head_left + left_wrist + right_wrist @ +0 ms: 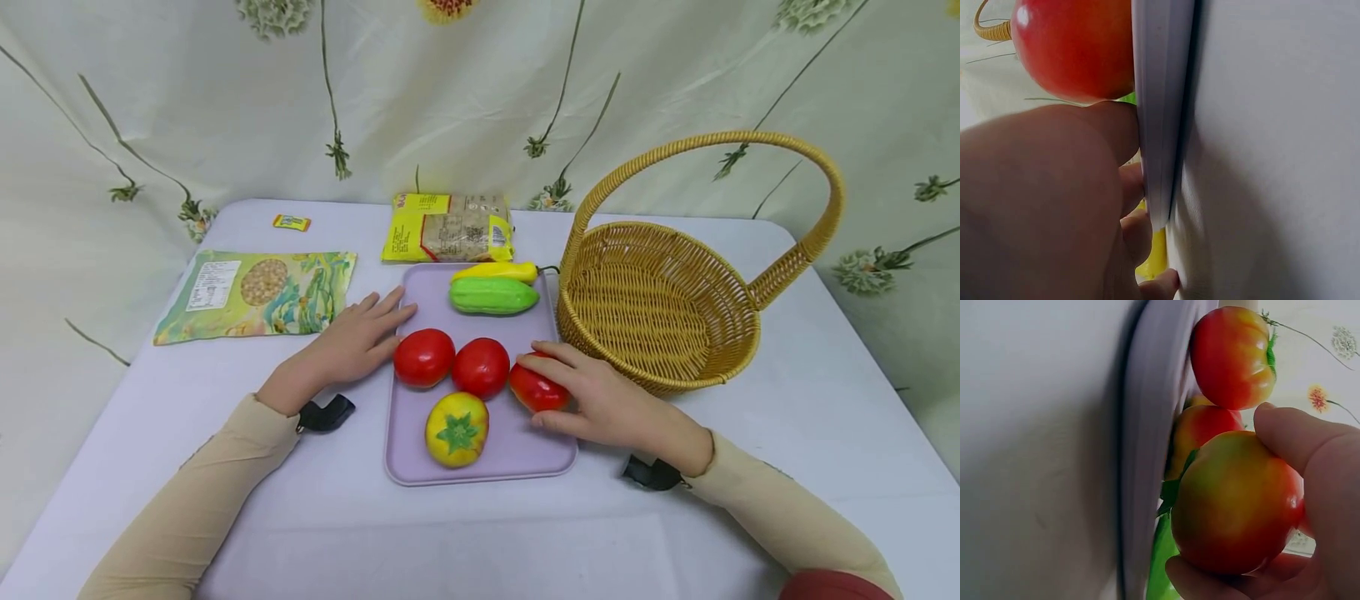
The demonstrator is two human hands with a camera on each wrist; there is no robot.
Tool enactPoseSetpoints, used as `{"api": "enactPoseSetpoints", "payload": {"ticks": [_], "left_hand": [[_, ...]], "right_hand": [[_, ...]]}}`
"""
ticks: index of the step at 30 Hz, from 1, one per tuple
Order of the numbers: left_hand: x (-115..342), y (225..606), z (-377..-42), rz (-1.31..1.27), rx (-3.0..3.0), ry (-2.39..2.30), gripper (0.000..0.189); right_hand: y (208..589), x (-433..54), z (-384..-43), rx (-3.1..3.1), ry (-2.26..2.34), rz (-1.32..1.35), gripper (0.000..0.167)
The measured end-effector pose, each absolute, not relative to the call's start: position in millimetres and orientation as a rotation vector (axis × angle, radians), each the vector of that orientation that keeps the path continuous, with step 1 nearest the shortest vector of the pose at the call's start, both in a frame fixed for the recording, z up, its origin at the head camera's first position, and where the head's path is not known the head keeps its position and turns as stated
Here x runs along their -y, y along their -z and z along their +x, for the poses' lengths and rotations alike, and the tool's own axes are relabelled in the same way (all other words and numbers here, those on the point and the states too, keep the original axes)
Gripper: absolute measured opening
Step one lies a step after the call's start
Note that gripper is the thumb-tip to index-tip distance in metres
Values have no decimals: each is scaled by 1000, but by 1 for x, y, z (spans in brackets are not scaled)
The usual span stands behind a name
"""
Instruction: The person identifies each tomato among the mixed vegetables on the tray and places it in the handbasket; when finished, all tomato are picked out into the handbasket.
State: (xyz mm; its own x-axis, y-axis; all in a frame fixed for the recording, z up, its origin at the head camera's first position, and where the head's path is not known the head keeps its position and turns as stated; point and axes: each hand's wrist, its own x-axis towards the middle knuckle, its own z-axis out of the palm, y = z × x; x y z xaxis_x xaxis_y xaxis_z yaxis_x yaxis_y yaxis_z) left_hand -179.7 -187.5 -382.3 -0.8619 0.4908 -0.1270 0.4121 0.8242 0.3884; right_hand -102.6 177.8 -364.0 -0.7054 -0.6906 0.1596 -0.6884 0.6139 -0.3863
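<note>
On a lilac tray [517, 454] lie three red tomatoes and a yellow one [457, 429] with a green star-shaped calyx. My right hand [603, 402] grips the rightmost red tomato [1235, 506], thumb on one side and fingers on the other. At the tray's left rim rests my left hand [358, 337], fingers spread and holding nothing. Nearest to it is the left red tomato [424, 358]; the middle red tomato [481, 367] sits between the hands. Farther back on the tray are a green ridged vegetable [492, 296] and a yellow pepper [495, 271].
A wicker basket [645, 300] with a tall handle stands right of the tray. Behind the tray lies a yellow bag of grain [450, 229]. To the left are a green printed packet [258, 296] and a small yellow sachet [291, 222]. A flowered cloth hangs behind.
</note>
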Motion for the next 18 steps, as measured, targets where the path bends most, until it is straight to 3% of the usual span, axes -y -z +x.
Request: {"api": "enactPoseSetpoints", "payload": {"ticks": [18], "left_hand": [[189, 385, -180, 687, -2790, -519, 57]], "right_hand": [[339, -186, -104, -2798, 736, -1273, 70]]}}
